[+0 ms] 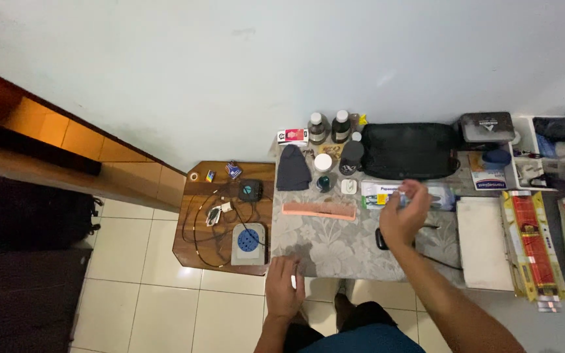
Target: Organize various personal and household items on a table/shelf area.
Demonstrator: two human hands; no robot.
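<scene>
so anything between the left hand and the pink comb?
Nothing visible. The left hand rests at the table's near edge; only bare floral cloth lies between it and the pink comb.

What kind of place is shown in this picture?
Probably a room in a home, a bedroom or dressing corner. A table with a floral cloth against the wall holds a pink comb, small bottles and a black pouch. The floor is tiled.

Pale plastered wall [243, 72] above cream floor tiles [138, 294]; a low wooden side table [191, 252] abuts the bench's [335, 245] left edge.
</scene>
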